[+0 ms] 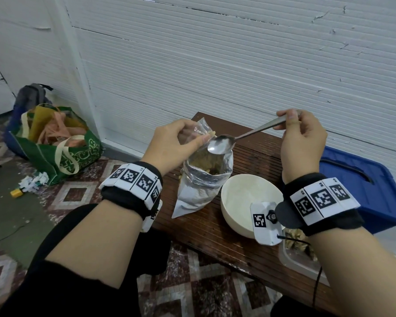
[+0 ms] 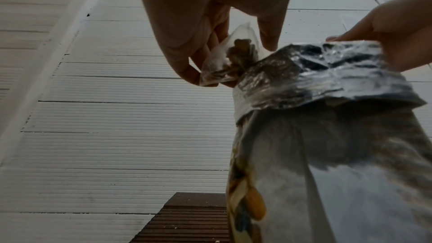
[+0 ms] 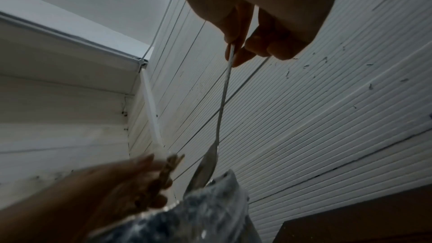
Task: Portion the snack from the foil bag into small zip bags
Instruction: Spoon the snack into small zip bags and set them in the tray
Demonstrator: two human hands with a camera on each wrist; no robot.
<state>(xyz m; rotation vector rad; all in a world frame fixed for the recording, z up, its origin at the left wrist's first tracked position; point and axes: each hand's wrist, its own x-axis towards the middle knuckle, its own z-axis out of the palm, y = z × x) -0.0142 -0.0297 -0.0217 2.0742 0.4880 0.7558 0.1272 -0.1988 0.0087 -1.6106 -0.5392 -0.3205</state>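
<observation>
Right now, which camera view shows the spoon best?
The head view: the whole spoon shows, its empty bowl over the open foil bag, its handle pinched by the right hand. The right wrist view shows it edge-on and dim. The left wrist view does not show it.

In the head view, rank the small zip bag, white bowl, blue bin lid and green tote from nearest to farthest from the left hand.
1. small zip bag, pinched in the left hand.
2. white bowl, on the bench to its right.
3. green tote, on the floor, left.
4. blue bin lid, far right.
</observation>
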